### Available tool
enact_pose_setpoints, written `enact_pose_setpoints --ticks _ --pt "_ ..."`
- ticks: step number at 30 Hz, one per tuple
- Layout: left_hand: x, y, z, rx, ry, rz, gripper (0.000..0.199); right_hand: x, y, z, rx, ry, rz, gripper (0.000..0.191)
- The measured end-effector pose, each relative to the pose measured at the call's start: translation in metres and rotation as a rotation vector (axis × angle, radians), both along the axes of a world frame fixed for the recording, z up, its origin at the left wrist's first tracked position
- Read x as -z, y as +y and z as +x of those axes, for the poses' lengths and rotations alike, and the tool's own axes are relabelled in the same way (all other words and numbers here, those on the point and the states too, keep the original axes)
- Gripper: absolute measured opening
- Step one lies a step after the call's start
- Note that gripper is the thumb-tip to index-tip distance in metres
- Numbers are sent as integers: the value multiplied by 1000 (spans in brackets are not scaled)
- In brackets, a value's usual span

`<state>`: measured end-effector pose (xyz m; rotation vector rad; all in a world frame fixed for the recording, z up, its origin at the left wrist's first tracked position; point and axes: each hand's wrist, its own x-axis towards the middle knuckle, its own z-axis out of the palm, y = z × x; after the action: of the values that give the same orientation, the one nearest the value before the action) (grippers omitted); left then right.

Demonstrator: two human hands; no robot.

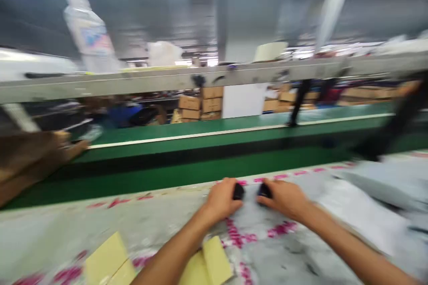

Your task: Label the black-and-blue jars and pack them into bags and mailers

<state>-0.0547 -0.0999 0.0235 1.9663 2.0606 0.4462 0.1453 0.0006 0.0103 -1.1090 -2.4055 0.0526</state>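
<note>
You are pinching a small dark piece [238, 191] in your left hand [220, 200] and another [265, 190] in your right hand [284, 198], probably matching parts; keep both low over the surface [160, 218].

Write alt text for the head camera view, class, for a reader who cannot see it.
A person's left hand and right hand each grip a small dark object on a grey worktable, with yellow cards nearer the camera. Behind runs a green conveyor belt; the picture is motion-blurred.
</note>
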Motion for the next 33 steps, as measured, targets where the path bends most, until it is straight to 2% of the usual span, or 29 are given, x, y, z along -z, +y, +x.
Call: enact_pose_setpoints --ticks 2,5,8,11,14,16,21,24,27,30,33 --pt "3 7 -4 7 -17 33 51 -10 -7 2 17 -71 6 38" --pt "14 28 -11 48 -17 47 50 -11 -6 18 98 -119 14 48" --pt "22 37 -14 51 30 32 49 -9 -11 50 143 -126 10 37" --pt "24 33 -15 34 54 -10 54 -7 -10 93 225 -126 -8 28" --pt "19 30 -12 19 93 14 68 0 3 131 371 -143 -6 24" --pt "12 31 -5 30 133 80 68 8 11 144 418 -170 4 20" --pt "-1 35 13 104 163 121 52 25 22 140 436 -208 35 18" --pt "-3 26 7 73 145 79 51 26 24 139 407 -205 36 13" --pt "-14 0 -14 49 60 55 47 25 15 136 327 -161 39 19" --pt "-35 -37 -34 13 -39 65 42 25 -11 114 153 -34 11 27" --pt "-49 -73 -43 -117 -143 25 44 21 -54 70 -102 95 -203 28"
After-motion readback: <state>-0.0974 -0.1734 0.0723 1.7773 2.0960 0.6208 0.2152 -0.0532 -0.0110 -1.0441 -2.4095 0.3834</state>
